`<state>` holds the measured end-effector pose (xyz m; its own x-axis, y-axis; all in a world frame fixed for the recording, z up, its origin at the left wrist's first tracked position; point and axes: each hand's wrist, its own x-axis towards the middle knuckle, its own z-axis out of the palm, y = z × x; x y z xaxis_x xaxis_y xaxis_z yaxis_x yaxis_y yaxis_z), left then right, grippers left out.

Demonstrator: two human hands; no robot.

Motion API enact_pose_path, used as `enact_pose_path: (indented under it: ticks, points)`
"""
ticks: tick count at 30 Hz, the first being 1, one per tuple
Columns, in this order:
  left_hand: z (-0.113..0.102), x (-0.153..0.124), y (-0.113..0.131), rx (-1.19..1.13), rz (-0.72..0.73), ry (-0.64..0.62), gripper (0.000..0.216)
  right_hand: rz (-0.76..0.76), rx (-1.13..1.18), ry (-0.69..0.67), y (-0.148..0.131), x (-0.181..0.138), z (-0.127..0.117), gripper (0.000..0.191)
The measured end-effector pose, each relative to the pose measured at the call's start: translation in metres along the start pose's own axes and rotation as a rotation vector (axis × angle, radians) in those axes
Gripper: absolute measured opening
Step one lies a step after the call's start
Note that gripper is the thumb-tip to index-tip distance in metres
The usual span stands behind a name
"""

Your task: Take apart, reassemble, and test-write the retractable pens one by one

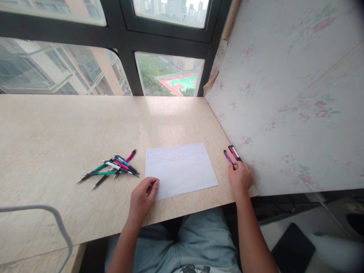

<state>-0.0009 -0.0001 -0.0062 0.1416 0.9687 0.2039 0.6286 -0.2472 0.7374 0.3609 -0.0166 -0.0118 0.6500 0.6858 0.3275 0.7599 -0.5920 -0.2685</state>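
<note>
A white sheet of paper (180,168) with faint handwriting along its top lies on the beige desk (71,129) in front of me. My left hand (142,199) rests on the sheet's near left corner, fingers curled and pressing it down. My right hand (241,177) is at the desk's right edge, fingers closed around the near ends of two pens (231,154), one purple and one pink, which lie beside the wall. A loose pile of several pens (113,168), green, pink, blue and white, lies left of the paper.
A floral-papered wall (284,113) bounds the desk on the right. A dark-framed window (127,45) runs along the far edge. A white chair-like frame (42,216) stands at the near left. My lap in blue jeans (187,242) is below the desk edge.
</note>
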Motion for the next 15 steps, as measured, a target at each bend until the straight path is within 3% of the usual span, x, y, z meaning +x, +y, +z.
enact_pose_path:
  ticks: [8,15]
  points:
    - [0.000,-0.001,-0.001,0.007,-0.008,-0.012,0.016,0.161,-0.051,0.027,0.003,0.008,0.011,0.022]
    - [0.000,0.000,0.000,0.008,0.001,-0.010,0.015,0.151,-0.032,0.030,0.006,0.016,0.010,0.026]
